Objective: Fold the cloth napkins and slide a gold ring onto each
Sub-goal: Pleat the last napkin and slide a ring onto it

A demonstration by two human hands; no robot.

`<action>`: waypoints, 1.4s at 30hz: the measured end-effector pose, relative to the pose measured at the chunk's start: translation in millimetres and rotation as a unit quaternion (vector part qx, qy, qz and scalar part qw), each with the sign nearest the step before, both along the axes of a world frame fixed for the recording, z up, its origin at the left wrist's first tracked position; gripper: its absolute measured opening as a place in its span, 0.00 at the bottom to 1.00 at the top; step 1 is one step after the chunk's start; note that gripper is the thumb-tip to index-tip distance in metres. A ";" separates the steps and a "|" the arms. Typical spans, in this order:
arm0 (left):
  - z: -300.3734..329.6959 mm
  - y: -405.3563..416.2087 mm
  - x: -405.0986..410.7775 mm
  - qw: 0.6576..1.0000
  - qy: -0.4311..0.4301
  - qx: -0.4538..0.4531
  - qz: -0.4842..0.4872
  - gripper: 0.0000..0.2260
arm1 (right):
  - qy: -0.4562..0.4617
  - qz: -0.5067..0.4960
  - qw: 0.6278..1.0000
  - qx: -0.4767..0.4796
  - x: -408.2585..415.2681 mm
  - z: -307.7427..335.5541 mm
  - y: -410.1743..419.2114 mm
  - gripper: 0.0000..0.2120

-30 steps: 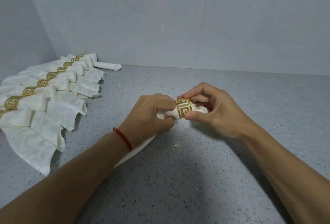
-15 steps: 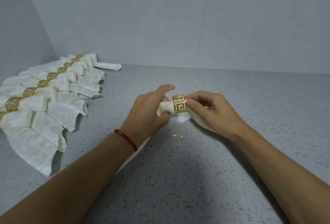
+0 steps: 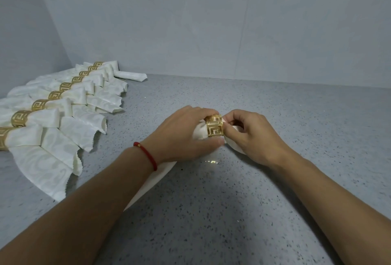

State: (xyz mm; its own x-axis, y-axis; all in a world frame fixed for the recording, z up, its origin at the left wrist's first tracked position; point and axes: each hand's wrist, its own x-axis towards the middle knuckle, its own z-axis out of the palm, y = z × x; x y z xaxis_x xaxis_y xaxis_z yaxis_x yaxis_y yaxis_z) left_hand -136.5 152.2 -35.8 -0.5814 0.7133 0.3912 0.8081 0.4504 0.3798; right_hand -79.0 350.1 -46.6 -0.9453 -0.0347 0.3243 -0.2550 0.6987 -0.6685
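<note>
Head view, the only one I have; no brand, label or readable writing on anything I can make out; the one marking is the cut-out angular key pattern on the gold metal napkin ring (image 3: 214, 126).

Grey speckled stone countertop (image 3: 243, 212) runs back to a pale grey wall (image 3: 211, 21) with a second wall closing the left side; the back edge of the counter meets the wall well behind the hands; broad bare counter lies to the right of the hands and in front of them; the left side is taken up by a row of finished white patterned napkins in gold rings (image 3: 53, 112), overlapping one another, running from the near left edge back toward the corner.

White cloth napkin in work (image 3: 200, 134) sits mid-counter, gathered into a neck; the gold ring is around that neck, between the two hands; a long tail of the cloth runs back under the left forearm and another part lies under the right hand.

Left hand (image 3: 184, 131) curled round the gathered cloth just left of the ring, gripping it; a red cord bracelet (image 3: 148, 154) on that wrist; right hand (image 3: 249, 135) pinches the ring's right rim with thumb and fingertips, knuckles up.
</note>
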 end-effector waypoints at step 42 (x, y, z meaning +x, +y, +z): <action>7.3 -31.8 -12.5 0.900 -0.352 0.251 0.060 0.20 | 0.050 -0.078 0.976 0.198 5.0 7.7 7.9 0.35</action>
State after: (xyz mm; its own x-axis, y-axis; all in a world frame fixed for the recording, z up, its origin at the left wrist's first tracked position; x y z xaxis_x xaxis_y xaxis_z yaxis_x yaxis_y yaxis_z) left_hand -149.0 120.4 -28.5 -0.8718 0.4661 0.1505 0.2442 0.1473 0.9585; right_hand -74.0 358.1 -38.9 -0.9135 -0.0348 0.4053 -0.1757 0.9323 -0.3160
